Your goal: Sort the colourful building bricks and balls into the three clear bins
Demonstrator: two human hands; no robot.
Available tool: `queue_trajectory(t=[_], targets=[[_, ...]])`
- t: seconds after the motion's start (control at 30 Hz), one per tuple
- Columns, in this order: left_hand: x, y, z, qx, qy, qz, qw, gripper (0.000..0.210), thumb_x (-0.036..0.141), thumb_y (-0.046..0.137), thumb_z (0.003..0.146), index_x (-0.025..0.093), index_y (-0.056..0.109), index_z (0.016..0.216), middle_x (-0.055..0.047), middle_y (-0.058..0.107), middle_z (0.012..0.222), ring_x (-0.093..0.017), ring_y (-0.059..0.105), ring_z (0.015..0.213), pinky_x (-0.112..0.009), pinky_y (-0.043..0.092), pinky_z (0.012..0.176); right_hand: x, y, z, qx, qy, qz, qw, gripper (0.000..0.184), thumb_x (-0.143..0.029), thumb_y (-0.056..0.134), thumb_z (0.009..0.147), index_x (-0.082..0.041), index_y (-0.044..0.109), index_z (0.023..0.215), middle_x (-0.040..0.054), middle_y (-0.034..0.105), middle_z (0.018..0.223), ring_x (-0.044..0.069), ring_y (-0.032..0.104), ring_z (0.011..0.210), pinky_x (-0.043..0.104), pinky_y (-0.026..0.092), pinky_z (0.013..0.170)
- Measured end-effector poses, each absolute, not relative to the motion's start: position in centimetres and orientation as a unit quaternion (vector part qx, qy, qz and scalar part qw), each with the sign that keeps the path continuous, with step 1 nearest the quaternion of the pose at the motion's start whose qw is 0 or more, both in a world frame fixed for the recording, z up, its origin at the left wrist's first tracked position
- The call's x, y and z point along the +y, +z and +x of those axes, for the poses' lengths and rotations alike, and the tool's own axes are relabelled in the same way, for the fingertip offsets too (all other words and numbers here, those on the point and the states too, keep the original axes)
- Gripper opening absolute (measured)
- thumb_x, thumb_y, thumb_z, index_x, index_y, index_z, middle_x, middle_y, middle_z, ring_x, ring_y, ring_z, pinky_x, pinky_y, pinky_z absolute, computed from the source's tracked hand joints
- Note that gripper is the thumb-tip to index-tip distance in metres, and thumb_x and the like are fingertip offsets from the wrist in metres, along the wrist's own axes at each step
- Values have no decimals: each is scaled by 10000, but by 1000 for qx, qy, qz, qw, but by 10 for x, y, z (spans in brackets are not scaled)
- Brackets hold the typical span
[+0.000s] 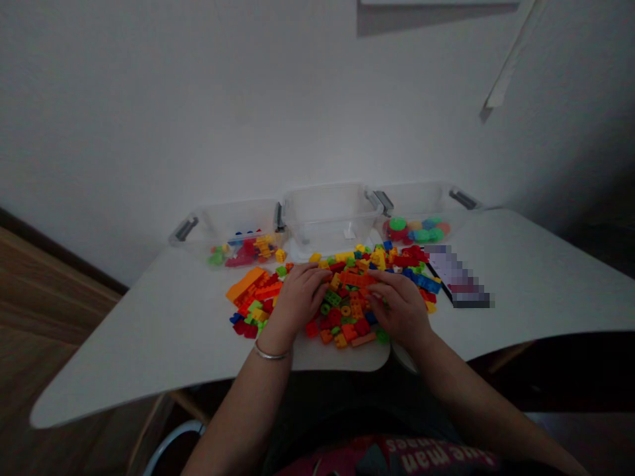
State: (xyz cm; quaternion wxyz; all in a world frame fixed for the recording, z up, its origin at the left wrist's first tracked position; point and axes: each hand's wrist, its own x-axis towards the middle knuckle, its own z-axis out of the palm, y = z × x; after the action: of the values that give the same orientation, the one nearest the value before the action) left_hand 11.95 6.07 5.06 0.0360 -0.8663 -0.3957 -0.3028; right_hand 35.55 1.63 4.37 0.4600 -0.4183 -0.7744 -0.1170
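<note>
A heap of toy building bricks [333, 320] in orange, red, yellow, green and blue is spread over the white table. My left hand [300, 296] rests on the left-centre of the heap, its fingers stretched toward the middle. Across from it, my right hand [403, 309] reaches in from the right with thumb and fingers apart. A long orange brick [356, 279] lies between the two hands, close to the right fingertips; whether they touch it I cannot tell. Below it sits a green brick [332, 299]. Bricks under both palms are hidden.
Three clear plastic boxes stand along the wall. The left box [218, 218] and right box [419, 198] hold colourful pieces; the middle box [320, 215] shows none. A blurred, dark-edged phone-like device [461, 277] lies right of the heap on the white table [169, 330].
</note>
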Motion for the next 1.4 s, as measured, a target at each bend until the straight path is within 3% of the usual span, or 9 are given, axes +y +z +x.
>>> queue_trajectory(t=[0.17, 0.3, 0.47, 0.67, 0.8, 0.93, 1.1, 1.23, 1.4], targets=[[51, 66, 124, -366, -281, -884, 75, 313, 271, 515, 947, 194, 625, 1230, -98, 714, 1172, -283, 515, 1312, -614, 286, 1160, 19, 35, 357, -787, -35, -370, 492, 136, -204, 556, 911, -273, 664, 954, 88, 705, 1140, 235, 677, 1042, 436, 588, 869], [38, 78, 136, -366, -295, -882, 39, 290, 296, 481, 967, 182, 664, 1159, -94, 740, 1097, -279, 566, 1247, -569, 379, 1109, 21, 36, 360, -777, -38, -358, 516, 82, -207, 584, 907, -259, 642, 934, 96, 693, 1132, 231, 677, 1043, 428, 600, 860], [27, 80, 151, -419, -332, -843, -52, 317, 337, 523, 950, 192, 652, 1201, -94, 732, 1103, -246, 650, 1047, -448, 526, 928, 20, 35, 361, -788, -48, -355, 501, 73, -204, 597, 903, -261, 643, 905, 89, 694, 1109, 219, 685, 1018, 409, 612, 842], [28, 74, 153, -471, -340, -807, -108, 234, 319, 627, 877, 192, 703, 1059, -79, 748, 969, -249, 676, 921, -431, 551, 844, 18, 37, 359, -792, -56, -341, 504, 78, -184, 616, 891, -250, 652, 913, 93, 706, 1092, 217, 689, 1015, 385, 613, 831], [29, 77, 147, -496, -362, -775, -150, 203, 254, 648, 833, 219, 711, 1023, -56, 749, 987, -238, 673, 941, -423, 538, 880, 18, 38, 361, -786, -96, -331, 513, 109, -142, 614, 875, -244, 636, 908, 74, 729, 1009, 190, 703, 900, 345, 609, 754], [36, 85, 132, -521, -430, -699, -234, 223, 279, 652, 809, 214, 721, 1011, -58, 741, 999, -219, 679, 944, -400, 546, 887, 17, 36, 365, -770, -109, -343, 527, 143, -115, 632, 844, -232, 628, 926, 69, 737, 953, 194, 700, 855, 348, 592, 740], [58, 96, 103, -491, -600, -540, -328, 376, 375, 723, 724, 175, 693, 1040, -57, 735, 943, -175, 702, 786, -307, 588, 712, 15, 33, 369, -756, -96, -358, 540, 161, -109, 632, 832, -239, 620, 927, 60, 730, 937, 193, 698, 851, 349, 588, 741], [77, 108, 79, -463, -724, -453, -237, 355, 346, 684, 761, 180, 628, 1069, -40, 712, 930, -136, 700, 764, -280, 591, 732, 15, 33, 371, -756, -96, -358, 539, 152, -114, 632, 831, -236, 615, 920, 58, 727, 931, 188, 694, 848, 342, 588, 741], [92, 120, 59, -474, -748, -465, 25, 235, 222, 678, 777, 186, 612, 1000, -41, 683, 1009, -150, 676, 900, -291, 567, 800, 15, 35, 373, -761, -90, -358, 533, 156, -107, 621, 834, -235, 610, 922, 57, 723, 934, 183, 686, 851, 340, 583, 751]])
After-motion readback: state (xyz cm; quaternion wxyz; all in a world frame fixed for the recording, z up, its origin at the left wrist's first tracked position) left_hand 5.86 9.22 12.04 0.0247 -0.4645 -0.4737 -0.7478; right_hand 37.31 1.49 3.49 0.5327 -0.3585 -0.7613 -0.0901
